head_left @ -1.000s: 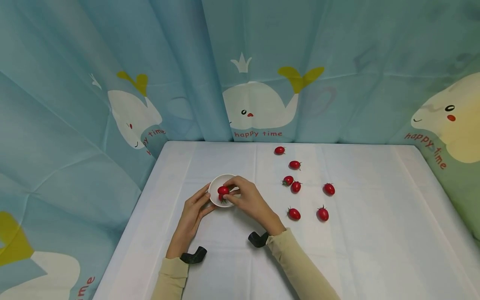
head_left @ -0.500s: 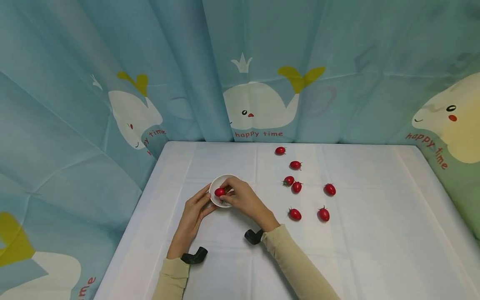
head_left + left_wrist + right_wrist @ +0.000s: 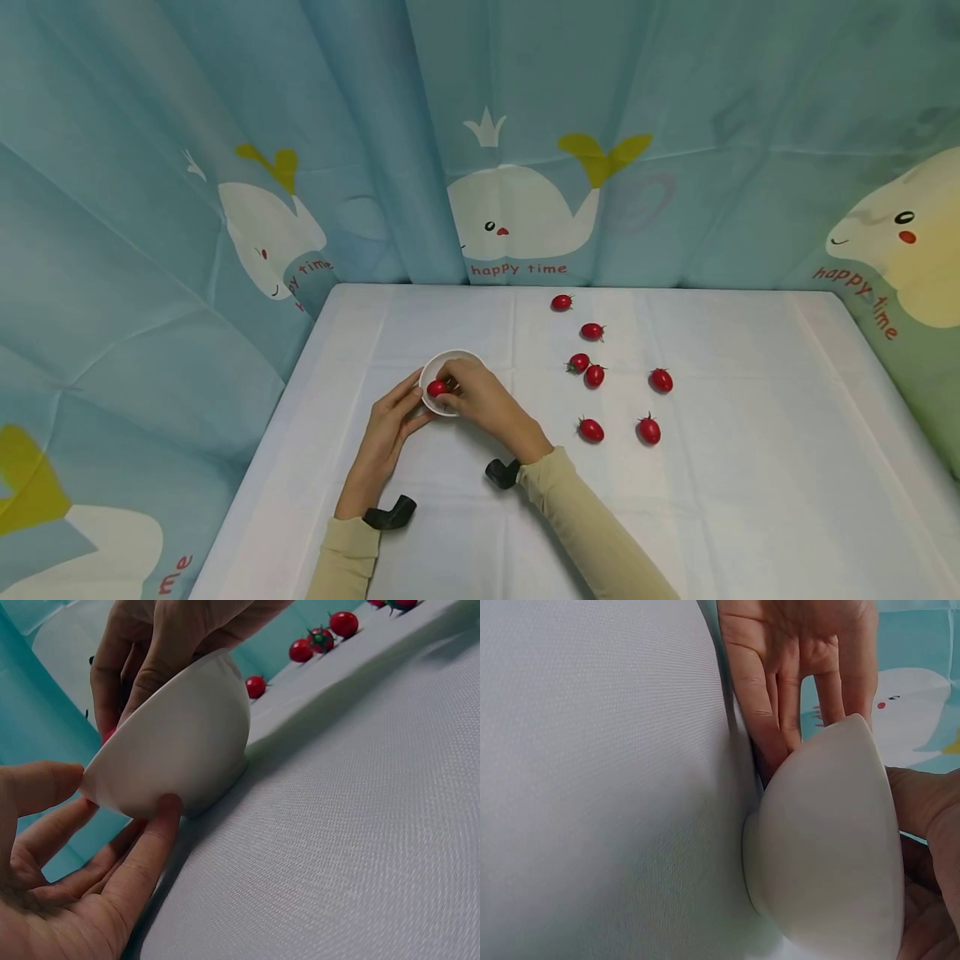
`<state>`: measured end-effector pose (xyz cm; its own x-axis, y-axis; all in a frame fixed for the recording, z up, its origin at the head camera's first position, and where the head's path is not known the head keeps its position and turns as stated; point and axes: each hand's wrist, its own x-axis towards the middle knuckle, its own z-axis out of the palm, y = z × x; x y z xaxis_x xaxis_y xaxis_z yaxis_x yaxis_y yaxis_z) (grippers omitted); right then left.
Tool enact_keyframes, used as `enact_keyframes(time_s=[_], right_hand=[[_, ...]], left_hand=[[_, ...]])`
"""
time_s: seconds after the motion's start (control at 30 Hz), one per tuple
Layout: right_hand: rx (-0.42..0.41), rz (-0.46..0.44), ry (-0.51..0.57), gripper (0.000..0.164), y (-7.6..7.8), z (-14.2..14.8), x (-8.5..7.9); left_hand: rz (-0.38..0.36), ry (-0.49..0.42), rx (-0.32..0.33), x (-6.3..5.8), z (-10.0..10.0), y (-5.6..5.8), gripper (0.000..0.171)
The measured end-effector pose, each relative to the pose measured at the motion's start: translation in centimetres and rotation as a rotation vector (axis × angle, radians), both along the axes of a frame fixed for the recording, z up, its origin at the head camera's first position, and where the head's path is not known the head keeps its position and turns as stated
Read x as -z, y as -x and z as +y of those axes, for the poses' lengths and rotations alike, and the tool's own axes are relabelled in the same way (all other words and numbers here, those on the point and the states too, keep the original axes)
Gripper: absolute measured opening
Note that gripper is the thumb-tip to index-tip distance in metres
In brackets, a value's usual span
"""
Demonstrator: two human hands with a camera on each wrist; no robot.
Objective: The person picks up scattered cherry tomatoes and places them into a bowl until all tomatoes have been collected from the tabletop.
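From the head camera, a person's right hand (image 3: 483, 400) reaches over a small white bowl (image 3: 187, 735), thumb and fingers bent, pinching a red tomato (image 3: 437, 388) inside it. The left hand (image 3: 386, 425) holds the bowl from the left. Only this view shows into the bowl, where the fingers hide part of the inside. The left wrist view adds the grip: thumb at the rim, fingers against the outer wall below. It shows just a sliver of the held tomato. The right wrist view shows the bowl's foot on the white table (image 3: 750, 483) and the left palm; the right fingertips are hidden there.

Counted: one bowl, two hands, two black wrist mounts (image 3: 390, 512), two beige sleeves (image 3: 600, 533). Seven loose tomatoes (image 3: 595, 377) lie to the bowl's right, two of them side by side; one more is in the right hand's pinch.

A blue-green curtain (image 3: 337, 100) printed with white whales reads "happy time" three times in red, plus a cut-off "me" at lower left.
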<state>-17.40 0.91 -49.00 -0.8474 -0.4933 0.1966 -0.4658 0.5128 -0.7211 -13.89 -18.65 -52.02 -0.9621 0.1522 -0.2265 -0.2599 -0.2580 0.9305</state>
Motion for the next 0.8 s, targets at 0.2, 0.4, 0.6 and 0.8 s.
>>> enact_keyframes(time_s=[0.2,0.4,0.6,0.8], right_hand=[[-0.003,0.017,-0.029,0.022,-0.17,-0.21,-0.05],[-0.014,0.050,-0.068,0.025,-0.28,-0.22,-0.28],[-0.015,0.047,-0.084,0.028,-0.33,0.04,-0.45],[-0.009,0.054,-0.086,0.029,-0.36,0.35,-0.48]], left_hand=[[0.002,0.002,-0.003,-0.01,0.01,-0.08,0.051],[-0.004,0.017,-0.009,-0.01,0.08,-0.10,0.051],[0.004,0.020,-0.006,0.03,0.12,-0.12,0.051],[0.013,0.016,-0.004,-0.01,0.08,-0.11,0.051]])
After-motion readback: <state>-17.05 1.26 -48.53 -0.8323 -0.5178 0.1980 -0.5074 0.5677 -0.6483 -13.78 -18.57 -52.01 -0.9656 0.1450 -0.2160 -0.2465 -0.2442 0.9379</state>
